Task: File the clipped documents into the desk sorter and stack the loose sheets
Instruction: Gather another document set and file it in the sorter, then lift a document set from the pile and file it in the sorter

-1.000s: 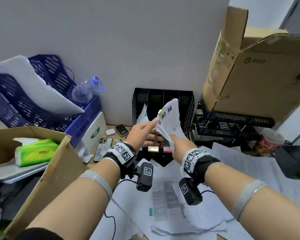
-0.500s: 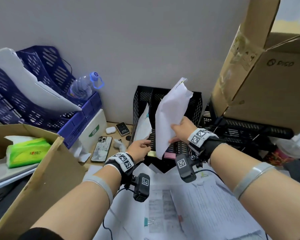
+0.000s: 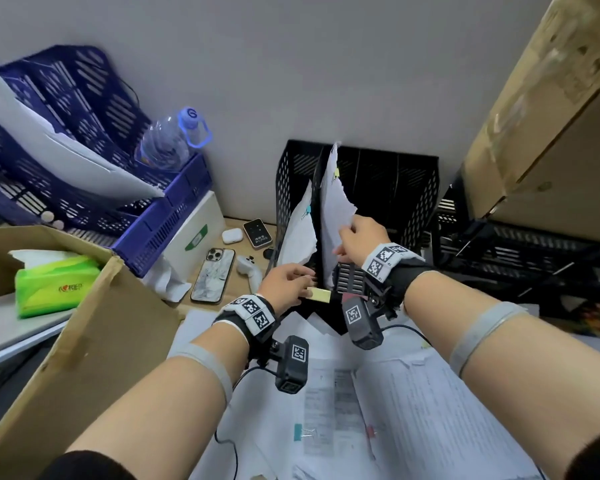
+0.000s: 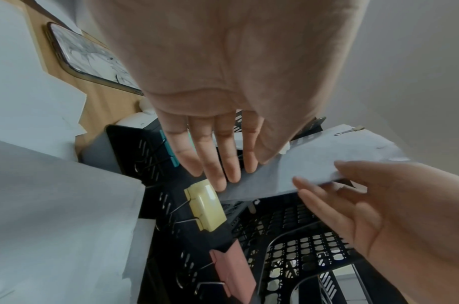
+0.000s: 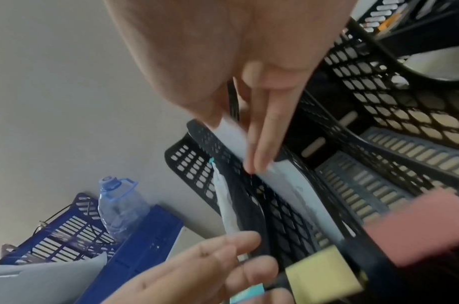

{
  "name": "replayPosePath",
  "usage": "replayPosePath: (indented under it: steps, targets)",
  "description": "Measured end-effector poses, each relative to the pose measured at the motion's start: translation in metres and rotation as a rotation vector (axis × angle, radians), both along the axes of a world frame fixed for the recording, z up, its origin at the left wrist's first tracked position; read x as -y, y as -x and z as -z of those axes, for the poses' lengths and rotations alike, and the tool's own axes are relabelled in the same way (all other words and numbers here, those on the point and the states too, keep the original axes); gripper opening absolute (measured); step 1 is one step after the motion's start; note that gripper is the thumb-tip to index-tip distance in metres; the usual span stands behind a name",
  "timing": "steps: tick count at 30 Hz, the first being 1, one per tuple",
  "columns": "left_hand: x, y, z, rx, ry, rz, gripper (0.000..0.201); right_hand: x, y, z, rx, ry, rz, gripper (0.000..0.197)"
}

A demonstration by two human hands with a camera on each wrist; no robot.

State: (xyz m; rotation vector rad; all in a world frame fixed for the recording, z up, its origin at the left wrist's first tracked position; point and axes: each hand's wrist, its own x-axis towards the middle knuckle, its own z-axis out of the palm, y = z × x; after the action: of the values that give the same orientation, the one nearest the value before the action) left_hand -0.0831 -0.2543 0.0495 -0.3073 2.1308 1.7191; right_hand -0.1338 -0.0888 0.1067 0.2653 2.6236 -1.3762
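Observation:
The black mesh desk sorter [image 3: 395, 188] stands against the wall. A clipped document [image 3: 331, 199] with a yellow clip at its top stands in the second slot from the left. My right hand [image 3: 343, 237] pinches its near edge between thumb and fingers [image 5: 257, 144]. Another clipped document [image 3: 297, 233] with a teal clip leans in the leftmost slot. My left hand [image 3: 305, 280] lies with straight fingers [image 4: 223, 170] on the held paper's lower edge at the sorter's front rim. Yellow [image 4: 205, 207] and pink [image 4: 233, 271] binder clips sit on that rim. Loose sheets [image 3: 413, 410] cover the desk below my arms.
Blue stacking trays [image 3: 84, 126] with a water bottle [image 3: 168, 140] stand at the left. In front of them is an open cardboard box [image 3: 94, 334]. A phone [image 3: 212, 280] and small gadgets lie left of the sorter. Black trays [image 3: 516, 244] and a big carton [image 3: 551, 133] crowd the right.
My right hand has brought the clipped document down from above the sorter into the second slot. The left hand has let go of it and dropped to the front rim.

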Motion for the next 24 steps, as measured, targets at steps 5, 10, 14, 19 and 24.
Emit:
replayPosePath:
  steps: [5, 10, 14, 19, 24]
  targets:
    - [-0.004, -0.016, 0.009, 0.165, -0.024, 0.098, 0.017, -0.005, -0.027, 0.023, 0.171, 0.108, -0.162, 0.023]
    - [-0.026, -0.053, 0.037, 0.391, 0.051, 0.237, 0.010, -0.044, -0.087, 0.046, 0.307, 0.091, -0.026, 0.019]
    - [-0.047, -0.093, 0.066, 0.566, 0.116, 0.336, 0.010, -0.089, -0.158, 0.078, 0.505, -0.093, -0.059, 0.025]
    - [-0.071, -0.133, 0.095, 0.499, 0.160, 0.451, 0.016, -0.112, -0.225, 0.104, 0.573, -0.275, -0.141, 0.041]
    - [-0.092, -0.155, 0.104, 0.370, 0.129, 0.421, 0.018, -0.112, -0.248, 0.121, 0.605, -0.209, -0.188, 0.041]
